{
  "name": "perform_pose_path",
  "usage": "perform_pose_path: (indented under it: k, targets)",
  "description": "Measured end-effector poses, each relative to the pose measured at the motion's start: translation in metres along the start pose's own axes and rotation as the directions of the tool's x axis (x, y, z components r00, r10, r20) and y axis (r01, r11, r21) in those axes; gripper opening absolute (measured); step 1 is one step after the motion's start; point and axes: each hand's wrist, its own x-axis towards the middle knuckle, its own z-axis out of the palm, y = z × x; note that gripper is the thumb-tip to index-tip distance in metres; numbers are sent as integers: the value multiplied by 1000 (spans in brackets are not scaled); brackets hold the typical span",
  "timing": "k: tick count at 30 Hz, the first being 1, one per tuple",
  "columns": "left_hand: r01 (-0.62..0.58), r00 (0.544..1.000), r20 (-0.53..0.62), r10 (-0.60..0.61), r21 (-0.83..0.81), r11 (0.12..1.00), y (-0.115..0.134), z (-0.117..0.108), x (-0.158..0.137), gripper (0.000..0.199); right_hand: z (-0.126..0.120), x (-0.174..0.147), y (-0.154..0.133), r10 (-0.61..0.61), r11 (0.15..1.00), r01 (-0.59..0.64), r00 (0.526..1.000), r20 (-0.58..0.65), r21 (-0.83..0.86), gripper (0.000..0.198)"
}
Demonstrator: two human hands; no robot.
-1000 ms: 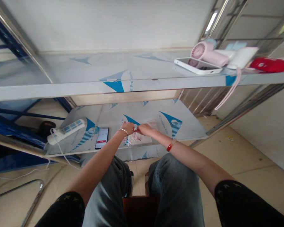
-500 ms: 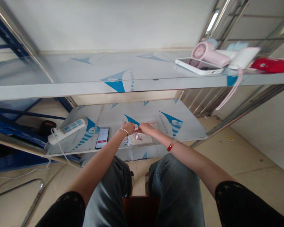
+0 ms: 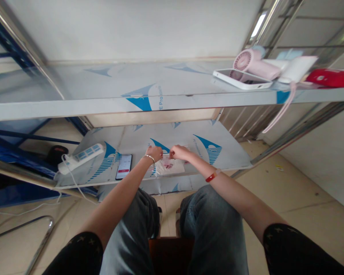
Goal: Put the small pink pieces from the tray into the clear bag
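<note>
My left hand [image 3: 156,153], with a silver bangle at its wrist, is closed in a pinch at the left side of a small clear plastic bag [image 3: 166,162]. My right hand [image 3: 178,152] pinches the other side, with its fingers bent down. Something pinkish shows in or through the bag; its kind is too small to tell. Under the hands a white, flat packet [image 3: 174,169] lies at the front edge of the lower shelf [image 3: 232,158]. To the left of my left hand lies a phone [image 3: 124,167] with its screen lit.
A white power strip [image 3: 81,157] with a cable lies at the lower shelf's left end. The upper shelf [image 3: 97,86] overhangs the work area. On its right end are a white-framed device [image 3: 240,79], a pink handheld fan [image 3: 256,64] with a hanging strap, and a red item [image 3: 332,78].
My hands have moved apart: the right hand has shifted slightly right and up from beside the left one. The clear bag now shows stretched between them.
</note>
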Motion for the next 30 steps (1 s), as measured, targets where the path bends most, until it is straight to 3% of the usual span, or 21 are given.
perform_pose_path:
  k: [14, 17, 20, 25, 30]
  targets:
    - [-65, 998, 14, 66, -80, 995, 8, 2, 1, 25, -8, -6, -2, 36, 975, -25, 998, 47, -221, 20]
    - [-79, 997, -3, 79, -79, 994, 11, 4, 3, 24, -5, -5, -1, 3, 980, 12, 997, 75, -198, 35]
    - [-92, 995, -34, 90, -81, 992, 12, 6, 6, 27, -4, -4, -4, -15, 988, 29, 996, 87, -153, 29]
    - [-64, 998, -31, 60, -143, 988, 7, 12, 10, 27, -8, -6, -5, 74, 982, -55, 993, 97, -183, 26]
    - [-25, 999, 35, 30, -136, 990, -5, 20, 11, 29, -8, -9, 9, 255, 949, -202, 943, 213, -240, 22]
